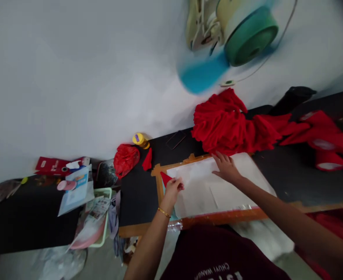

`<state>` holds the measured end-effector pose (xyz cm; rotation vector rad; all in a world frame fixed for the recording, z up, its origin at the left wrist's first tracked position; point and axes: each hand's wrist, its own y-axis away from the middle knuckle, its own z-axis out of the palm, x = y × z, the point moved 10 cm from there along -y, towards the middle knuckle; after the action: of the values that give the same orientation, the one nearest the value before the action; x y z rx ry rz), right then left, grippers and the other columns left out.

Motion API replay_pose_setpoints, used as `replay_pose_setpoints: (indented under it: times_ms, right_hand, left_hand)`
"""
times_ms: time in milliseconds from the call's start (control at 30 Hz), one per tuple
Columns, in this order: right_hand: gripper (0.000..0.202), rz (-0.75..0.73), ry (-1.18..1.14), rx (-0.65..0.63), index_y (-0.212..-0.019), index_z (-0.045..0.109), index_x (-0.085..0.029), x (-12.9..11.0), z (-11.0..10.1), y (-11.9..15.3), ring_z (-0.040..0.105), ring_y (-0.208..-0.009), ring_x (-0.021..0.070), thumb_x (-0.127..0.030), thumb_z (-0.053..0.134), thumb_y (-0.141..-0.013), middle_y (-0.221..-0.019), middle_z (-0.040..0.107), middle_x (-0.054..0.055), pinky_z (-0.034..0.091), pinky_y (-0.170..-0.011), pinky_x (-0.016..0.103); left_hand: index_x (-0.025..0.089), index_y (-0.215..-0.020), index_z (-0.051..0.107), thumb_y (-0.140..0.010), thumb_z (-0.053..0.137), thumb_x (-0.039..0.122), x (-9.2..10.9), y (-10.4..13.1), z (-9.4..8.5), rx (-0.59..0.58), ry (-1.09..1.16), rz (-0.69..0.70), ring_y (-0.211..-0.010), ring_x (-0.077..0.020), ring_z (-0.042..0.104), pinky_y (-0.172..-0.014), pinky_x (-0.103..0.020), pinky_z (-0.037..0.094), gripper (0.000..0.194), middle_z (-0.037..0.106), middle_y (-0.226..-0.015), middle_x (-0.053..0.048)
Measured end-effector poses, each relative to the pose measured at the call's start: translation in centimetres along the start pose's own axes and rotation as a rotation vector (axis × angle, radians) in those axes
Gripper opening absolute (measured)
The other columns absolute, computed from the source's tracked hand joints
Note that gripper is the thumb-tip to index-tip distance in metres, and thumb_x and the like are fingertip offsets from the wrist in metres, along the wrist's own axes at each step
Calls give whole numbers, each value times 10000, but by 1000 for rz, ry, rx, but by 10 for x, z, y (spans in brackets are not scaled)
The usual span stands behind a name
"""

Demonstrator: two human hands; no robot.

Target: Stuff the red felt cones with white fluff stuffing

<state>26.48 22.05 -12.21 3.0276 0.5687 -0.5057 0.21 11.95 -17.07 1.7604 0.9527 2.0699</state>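
Centrally, low in the frame, I log one red cloth piece [165, 178], item one, on the upper-left side of the left hand [175, 186] and well apart from the right hand [226, 168]. Its narrow tip points to the upper left; its long axis slants down rightward into the fingers.

Left hand: fingers curled closed, gripping the piece; one gold-coloured bracelet [163, 212] at the wrist. Right hand: open, fingers spread, palm down over the white sheet [235, 194], nothing visible in its grasp, fingertips near the red cloth pile [224, 128].

Surround: the white sheet, bordered by brown tape [160, 190], on one black table [139, 202]. The pile, one, upper right of centre; I cannot count its layers.

Left of the pile: one dark flat rectangular object [176, 140]; one small red cloth [147, 160], upright in the frame; one yellow container [141, 140]; one red plastic bag [126, 160].

Far right: several overlapping red pieces [326, 130] with white patches, number unclear. Lower left: one pale green basket [104, 237] and one pink cylinder [67, 185]. Top right: one fan [250, 37], blades blurred.
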Motion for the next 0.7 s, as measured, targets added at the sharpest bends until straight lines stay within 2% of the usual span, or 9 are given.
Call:
replay_pose_setpoints:
  times_ms: [67, 167, 233, 300, 400, 467, 533, 600, 700]
  right_hand:
    - [586, -130, -106, 62, -1418, 463, -129, -37, -14, 0, 439, -1323, 365, -233, 622, -864, -1508, 410, 215, 389, -1067, 531]
    - [485, -386, -339, -20, -1387, 502, -196, -117, -8, 17, 517, -1271, 260, -177, 545, -903, -1486, 455, 145, 462, -1049, 418]
    - [490, -435, -400, -90, -1362, 528, -218, -156, 8, 31, 532, -1268, 251, -149, 566, -879, -1471, 480, 129, 508, -1001, 393]
    - [373, -391, -452, -114, -1265, 602, -203, -176, 23, 44, 616, -1142, 231, -148, 524, -905, -1295, 623, 123, 545, -934, 372]
    - [293, -271, -536, -107, -1098, 685, -191, -174, 39, 59, 675, -964, 216, -159, 446, -931, -1043, 716, 99, 561, -865, 361]
    - [305, -115, -609, -112, -1034, 710, -191, -154, 49, 67, 696, -865, 210, -162, 438, -899, -991, 731, 95, 574, -793, 344]
    - [322, 124, -700, -141, -1026, 716, -178, -125, 63, 76, 699, -704, 191, -193, 438, -864, -899, 743, 82, 579, -672, 313]
    - [344, 351, -778, -171, -1040, 711, -161, -99, 75, 90, 669, -569, 176, -264, 445, -848, -737, 720, 47, 555, -564, 285]
    - [379, 526, -831, -178, -1054, 683, -161, -83, 79, 108, 626, -483, 170, -388, 486, -824, -547, 625, -20, 520, -510, 270]
  left_hand:
    - [173, -698, 557, -525, 821, 511, -6, 3, -1, -35, 19, -57, -550, -123, 548, -569, -268, 451, 462, 573, -599, 9]
    - [172, -742, 585, -536, 821, 477, -13, 13, 5, -83, 17, -93, -598, -128, 570, -574, -257, 446, 437, 590, -652, 8]
    - [171, -774, 619, -575, 800, 457, -16, 22, 11, -130, -4, -89, -670, -143, 599, -594, -254, 445, 392, 632, -733, -20]
    - [168, -778, 646, -618, 774, 436, -19, 32, 15, -184, -35, -76, -730, -160, 612, -607, -254, 440, 338, 659, -788, -44]
    - [161, -819, 671, -675, 741, 403, -29, 45, 12, -275, -79, -65, -777, -186, 627, -624, -270, 453, 290, 685, -852, -71]
    - [162, -967, 667, -736, 688, 362, -35, 48, -3, -267, -227, -9, -820, -204, 642, -670, -302, 489, 306, 696, -953, -94]
    - [162, -1125, 616, -771, 644, 286, -36, 45, -30, -159, -433, 82, -938, -233, 638, -800, -364, 508, 377, 671, -1090, -127]
    - [155, -1215, 564, -765, 638, 218, -33, 40, -55, -16, -650, 193, -1112, -272, 583, -965, -423, 453, 460, 613, -1214, -159]
    - [141, -1309, 504, -761, 627, 168, -29, 33, -67, 69, -953, 351, -1309, -324, 447, -1098, -467, 335, 562, 501, -1372, -194]
